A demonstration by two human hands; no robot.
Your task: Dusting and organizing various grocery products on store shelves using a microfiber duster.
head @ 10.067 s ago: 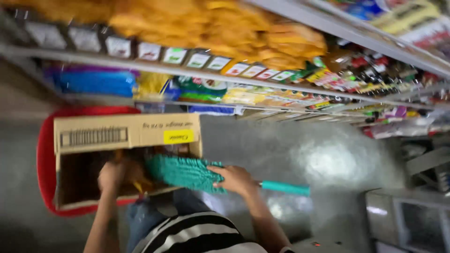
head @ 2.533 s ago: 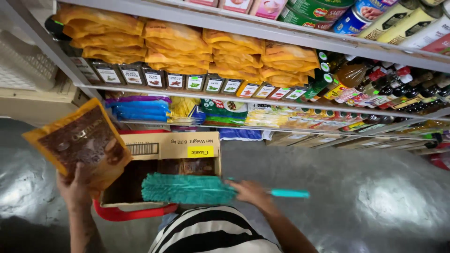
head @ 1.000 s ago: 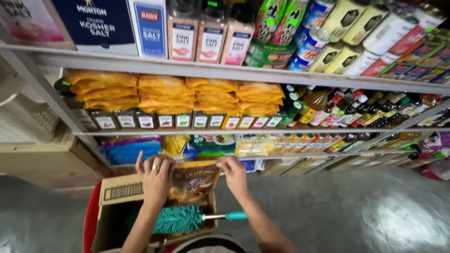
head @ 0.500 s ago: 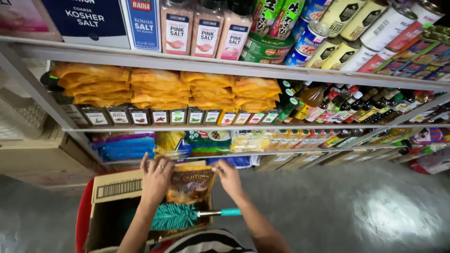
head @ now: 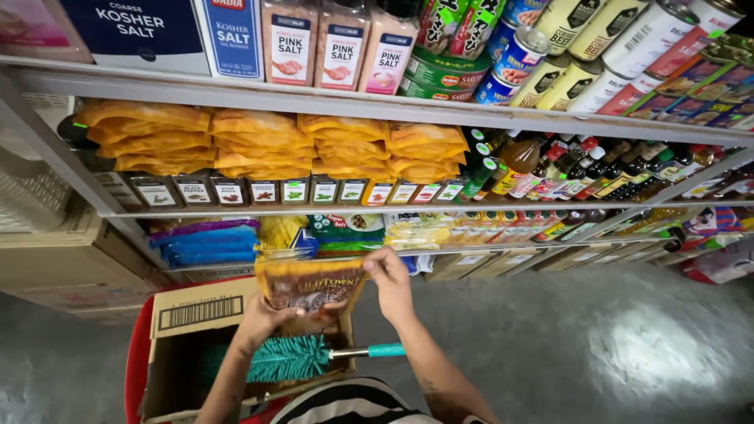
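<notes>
Both my hands hold an orange and brown snack bag (head: 312, 283) flat in front of the shelves. My left hand (head: 265, 317) grips its lower left edge. My right hand (head: 389, 275) pinches its upper right corner. Under the bag stands an open cardboard box (head: 206, 308) inside a red basket (head: 138, 357). A teal duster (head: 292, 357) with a teal handle lies across the box, just below my hands. Stacks of matching orange bags (head: 259, 146) lie on the middle shelf above.
The top shelf carries salt boxes (head: 133, 25), pink salt jars (head: 316, 41) and cans (head: 503, 53). Dark sauce bottles (head: 581, 166) fill the middle shelf at right. Blue and yellow packets (head: 206, 242) lie on the low shelf. A cardboard carton (head: 55, 263) stands left. Grey floor (head: 597, 345) spreads right.
Earlier my left hand lifted the bag out of the box while my right held the duster. My right hand then let the duster go and joined on the bag; it now sits a little lower.
</notes>
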